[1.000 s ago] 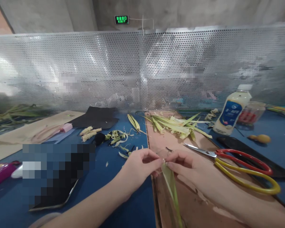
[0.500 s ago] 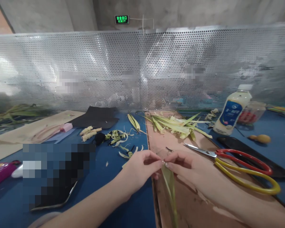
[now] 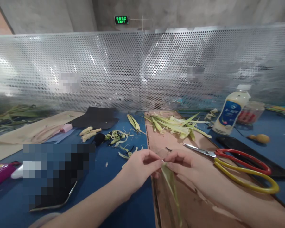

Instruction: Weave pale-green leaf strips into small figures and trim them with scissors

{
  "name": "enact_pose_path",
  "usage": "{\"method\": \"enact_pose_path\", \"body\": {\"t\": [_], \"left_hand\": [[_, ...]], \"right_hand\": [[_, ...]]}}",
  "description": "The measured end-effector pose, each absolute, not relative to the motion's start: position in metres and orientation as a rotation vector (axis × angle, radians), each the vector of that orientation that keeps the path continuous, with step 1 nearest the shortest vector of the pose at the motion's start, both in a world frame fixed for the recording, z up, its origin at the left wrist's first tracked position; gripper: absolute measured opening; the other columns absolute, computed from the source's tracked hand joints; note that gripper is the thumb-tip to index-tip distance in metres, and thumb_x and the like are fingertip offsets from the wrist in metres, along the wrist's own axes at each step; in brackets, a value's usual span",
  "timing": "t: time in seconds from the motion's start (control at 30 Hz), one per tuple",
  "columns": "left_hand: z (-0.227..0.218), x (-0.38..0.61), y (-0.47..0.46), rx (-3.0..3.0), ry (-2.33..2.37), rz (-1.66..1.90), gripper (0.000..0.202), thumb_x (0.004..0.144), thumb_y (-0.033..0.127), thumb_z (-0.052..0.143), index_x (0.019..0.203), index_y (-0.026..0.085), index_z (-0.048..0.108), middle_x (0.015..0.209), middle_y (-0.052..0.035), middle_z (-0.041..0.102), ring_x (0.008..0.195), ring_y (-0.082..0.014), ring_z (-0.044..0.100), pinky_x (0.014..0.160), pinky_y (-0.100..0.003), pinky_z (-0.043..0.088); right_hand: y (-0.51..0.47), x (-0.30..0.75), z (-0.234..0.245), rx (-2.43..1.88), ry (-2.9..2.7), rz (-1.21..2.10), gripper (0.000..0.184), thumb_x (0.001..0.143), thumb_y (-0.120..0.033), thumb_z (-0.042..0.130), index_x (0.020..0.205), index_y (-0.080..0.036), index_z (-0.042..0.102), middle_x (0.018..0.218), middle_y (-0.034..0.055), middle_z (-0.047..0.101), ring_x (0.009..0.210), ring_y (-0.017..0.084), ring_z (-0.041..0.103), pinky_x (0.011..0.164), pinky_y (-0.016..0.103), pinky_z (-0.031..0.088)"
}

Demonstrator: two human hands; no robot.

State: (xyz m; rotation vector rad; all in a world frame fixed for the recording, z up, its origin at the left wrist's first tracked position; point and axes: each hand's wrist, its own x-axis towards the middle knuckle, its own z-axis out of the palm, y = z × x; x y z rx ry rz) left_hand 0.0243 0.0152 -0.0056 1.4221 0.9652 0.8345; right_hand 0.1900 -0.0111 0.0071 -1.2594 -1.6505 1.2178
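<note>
The leaf strip [image 3: 172,190] is a long, narrow, flat blade, green with a paler yellowish edge. Its long axis runs from the pinched end, which points away from the person, down towards the lower edge of the view, leaning slightly to the right. The near end runs out of the picture. The strip lies over the left part of the board [image 3: 197,205], just beside the board's left edge.

The left hand [image 3: 136,171] and the right hand [image 3: 188,169] meet at the far end of the strip. Both are closed in a fine pinch, thumb against forefinger, and both grip the strip's tip. The remaining fingers are curled loosely. The two pinches are touching or nearly so; the exact contact point is too small to resolve.

The board is a flat, matt, pinkish-brown sheet with scuffed patches. It rests on the blue table [image 3: 123,202]. On the far end of the board lies a loose pile of leaves [image 3: 175,125], pale green and yellow, pointing in mixed directions. The scissors [image 3: 239,164] lie just right of the right hand, metal blades pointing left, with red and yellow loop handles. A white plastic bottle [image 3: 231,110] with a blue label stands upright at the far right.
</note>
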Motion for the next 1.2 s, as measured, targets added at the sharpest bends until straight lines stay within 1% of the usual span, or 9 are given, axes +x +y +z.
{"method": "enact_pose_path", "body": {"t": [0.13,0.27,0.4,0.63,0.77,0.9,1.0,1.1,1.2], "left_hand": [[-0.0063,0.0240,0.0156,1.413,0.953,0.874,0.015,0.071,0.024,0.065,0.075,0.012,0.057,0.061,0.0016,0.059,0.054,-0.0085,0.055,0.055,-0.022,0.044],[-0.0069,0.0233,0.0155,1.401,0.935,0.888,0.017,0.067,0.024,0.068,0.074,0.012,0.058,0.063,0.0013,0.060,0.056,-0.0095,0.055,0.056,-0.022,0.045],[-0.0064,0.0233,0.0152,1.401,0.949,0.861,0.019,0.068,0.028,0.067,0.076,0.013,0.060,0.063,0.0010,0.060,0.055,-0.0101,0.055,0.057,-0.024,0.045],[-0.0074,0.0227,0.0162,1.431,0.936,0.891,0.021,0.066,0.028,0.070,0.077,0.013,0.060,0.067,-0.0004,0.062,0.059,-0.0111,0.055,0.058,-0.024,0.044],[-0.0077,0.0224,0.0173,1.445,0.948,0.869,0.021,0.068,0.031,0.067,0.077,0.013,0.061,0.066,0.0002,0.060,0.058,-0.0110,0.054,0.057,-0.024,0.044],[-0.0086,0.0221,0.0175,1.459,0.922,0.870,0.020,0.068,0.030,0.067,0.077,0.013,0.060,0.065,0.0010,0.059,0.057,-0.0099,0.052,0.055,-0.023,0.042],[-0.0091,0.0225,0.0168,1.452,0.926,0.898,0.020,0.067,0.029,0.069,0.077,0.013,0.060,0.067,0.0007,0.060,0.058,-0.0102,0.053,0.057,-0.023,0.042],[-0.0081,0.0230,0.0165,1.422,0.925,0.897,0.022,0.065,0.029,0.070,0.077,0.014,0.060,0.068,-0.0001,0.062,0.059,-0.0111,0.055,0.058,-0.024,0.043],[-0.0071,0.0226,0.0170,1.405,0.924,0.887,0.024,0.063,0.028,0.072,0.078,0.014,0.061,0.073,-0.0024,0.065,0.067,-0.0133,0.058,0.062,-0.025,0.044]], "right_hand": [[-0.0113,0.1880,0.0079,-1.346,-1.613,1.203,0.023,0.076,-0.042,0.055,0.079,-0.019,0.059,0.081,0.0035,0.064,0.075,0.016,0.058,0.067,0.027,0.044],[-0.0099,0.1883,0.0091,-1.342,-1.648,1.187,0.023,0.076,-0.041,0.054,0.078,-0.018,0.058,0.080,0.0032,0.064,0.074,0.016,0.057,0.068,0.027,0.044],[-0.0092,0.1897,0.0082,-1.275,-1.663,1.180,0.022,0.074,-0.040,0.056,0.078,-0.019,0.059,0.081,0.0030,0.063,0.076,0.016,0.057,0.070,0.028,0.044],[-0.0091,0.1887,0.0077,-1.308,-1.640,1.134,0.022,0.073,-0.041,0.058,0.076,-0.020,0.062,0.076,0.0024,0.064,0.073,0.017,0.058,0.066,0.029,0.046],[-0.0105,0.1889,0.0101,-1.260,-1.658,1.155,0.021,0.073,-0.040,0.057,0.076,-0.020,0.061,0.080,0.0024,0.064,0.078,0.017,0.058,0.072,0.029,0.045],[-0.0114,0.1889,0.0105,-1.281,-1.652,1.150,0.020,0.074,-0.039,0.057,0.078,-0.019,0.059,0.079,0.0009,0.062,0.076,0.015,0.056,0.070,0.027,0.044],[-0.0105,0.1887,0.0091,-1.323,-1.663,1.137,0.019,0.076,-0.037,0.055,0.077,-0.018,0.058,0.077,0.0009,0.061,0.074,0.015,0.055,0.069,0.026,0.042],[-0.0096,0.1887,0.0089,-1.351,-1.679,1.147,0.020,0.078,-0.037,0.052,0.079,-0.018,0.058,0.079,0.0026,0.062,0.075,0.016,0.054,0.069,0.028,0.041],[-0.0099,0.1892,0.0103,-1.315,-1.700,1.140,0.020,0.078,-0.037,0.053,0.080,-0.018,0.058,0.082,0.0035,0.062,0.079,0.016,0.055,0.073,0.028,0.041]]}}
